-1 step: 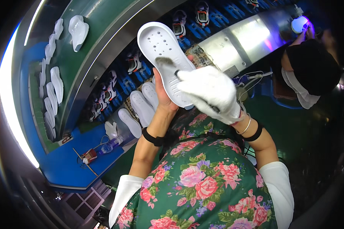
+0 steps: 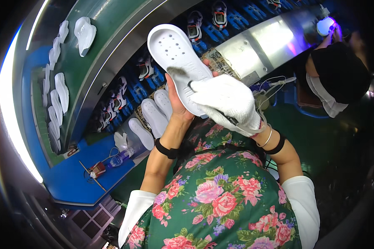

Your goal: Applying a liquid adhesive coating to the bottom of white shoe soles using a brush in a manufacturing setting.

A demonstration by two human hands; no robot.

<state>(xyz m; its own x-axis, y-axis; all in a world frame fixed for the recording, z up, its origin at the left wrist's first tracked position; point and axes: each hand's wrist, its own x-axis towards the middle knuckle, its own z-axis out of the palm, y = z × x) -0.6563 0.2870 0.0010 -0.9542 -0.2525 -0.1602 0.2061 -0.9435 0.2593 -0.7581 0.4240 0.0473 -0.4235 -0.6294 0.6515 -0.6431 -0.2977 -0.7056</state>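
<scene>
A white shoe sole with a cluster of small holes in its wide end is held tilted in front of me. My bare left hand grips it from beneath, its thumb along the near edge and fingertips showing at the far edge. My right hand, in a white knitted glove, closes around a brush whose handle is mostly hidden. The greyish bristles lie over the middle of the sole, slightly blurred.
More white soles lie left of my left forearm. White pieces line a green belt at left. A blue table bears a bottle. Shoes stand on blue racks beyond. At right, another person's hand is near a violet-lit lamp.
My gloved right hand and the brush have shifted slightly left across the sole. The sole has moved a little left too.
</scene>
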